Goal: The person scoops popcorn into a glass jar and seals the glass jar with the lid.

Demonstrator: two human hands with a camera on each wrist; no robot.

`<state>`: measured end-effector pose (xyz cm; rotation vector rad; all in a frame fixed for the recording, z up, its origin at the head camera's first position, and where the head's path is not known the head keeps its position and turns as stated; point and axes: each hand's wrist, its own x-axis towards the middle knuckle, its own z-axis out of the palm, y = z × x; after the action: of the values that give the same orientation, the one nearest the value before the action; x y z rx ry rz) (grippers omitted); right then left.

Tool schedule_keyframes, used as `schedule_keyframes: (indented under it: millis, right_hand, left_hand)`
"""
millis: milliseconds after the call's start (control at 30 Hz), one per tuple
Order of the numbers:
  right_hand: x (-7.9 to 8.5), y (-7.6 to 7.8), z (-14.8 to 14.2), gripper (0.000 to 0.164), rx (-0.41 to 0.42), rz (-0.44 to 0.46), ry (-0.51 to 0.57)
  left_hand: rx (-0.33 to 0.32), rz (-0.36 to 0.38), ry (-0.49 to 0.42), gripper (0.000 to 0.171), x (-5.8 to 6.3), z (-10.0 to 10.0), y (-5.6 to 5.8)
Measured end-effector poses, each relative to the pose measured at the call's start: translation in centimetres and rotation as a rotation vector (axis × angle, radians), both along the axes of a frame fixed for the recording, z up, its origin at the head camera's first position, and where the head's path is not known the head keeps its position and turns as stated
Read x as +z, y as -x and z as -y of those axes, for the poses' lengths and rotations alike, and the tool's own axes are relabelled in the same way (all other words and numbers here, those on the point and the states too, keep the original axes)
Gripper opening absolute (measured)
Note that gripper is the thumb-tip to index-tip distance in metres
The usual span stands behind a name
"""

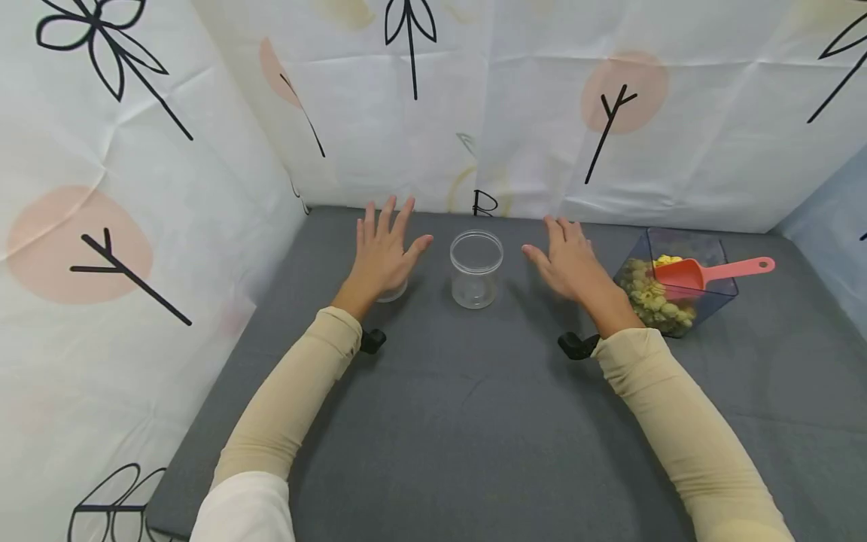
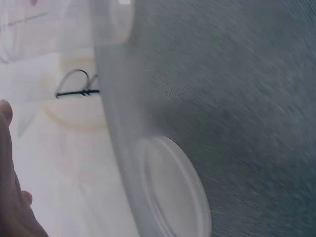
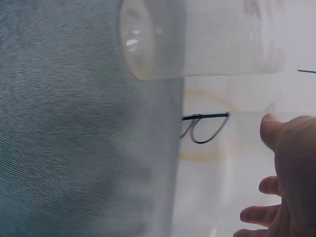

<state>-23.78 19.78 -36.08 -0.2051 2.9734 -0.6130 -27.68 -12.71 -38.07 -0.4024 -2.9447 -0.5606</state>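
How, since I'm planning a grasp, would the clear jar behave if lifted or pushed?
The jar is probably light for its size, as it looks empty and see-through. It looks smooth and glossy, so may be slippery. Standing upright, it might tip if pushed high up.

the bench (image 1: 433, 452) is covered in plain dark grey, shown bluish in the wrist views. the wall cloth (image 1: 528, 150) is coloured white and patterned with black line-drawn stems and leaves, peach discs and faint yellow marks. the jar (image 1: 476, 284) and the lid (image 2: 180, 197) are seen as clear and colourless. the box (image 1: 713, 307) is tinted a see-through violet-blue, the scoop (image 1: 738, 269) is coloured coral pink, and the pieces (image 1: 646, 301) are mottled yellow and dull green. the sleeves (image 1: 291, 406) are coloured plain beige.
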Motion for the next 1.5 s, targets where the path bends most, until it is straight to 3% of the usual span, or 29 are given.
schedule_keyframes:
  millis: [233, 433, 733, 967, 1233, 1500]
  right_hand:
    - [2.2, -0.8, -0.6, 0.073, 0.012, -0.015, 0.11]
    - [4.0, -1.8, -1.7, 0.067, -0.004, -0.083, 0.188]
    - [6.3, -3.7, -3.7, 0.07, -0.067, -0.136, 0.276]
    - [7.4, -5.1, -5.6, 0.071, -0.099, -0.144, 0.317]
    - [8.6, -6.7, -8.1, 0.072, -0.169, -0.24, 0.324]
    - [9.1, -8.1, -10.5, 0.07, -0.285, -0.303, 0.307]
  left_hand:
    - [-0.051, -0.074, -0.08, 0.076, 1.9, -2.1, -1.2]
    - [-0.125, -0.12, -0.145, 0.075, 3.5, -4.4, -2.5]
    - [-0.237, -0.169, -0.156, 0.076, 5.5, -7.7, -4.5]
    - [-0.329, -0.188, -0.184, 0.078, 6.4, -10.3, -5.3]
    - [-0.401, -0.188, -0.216, 0.084, 6.7, -13.6, -5.8]
    - [-0.452, -0.116, -0.293, 0.092, 6.9, -16.3, -6.7]
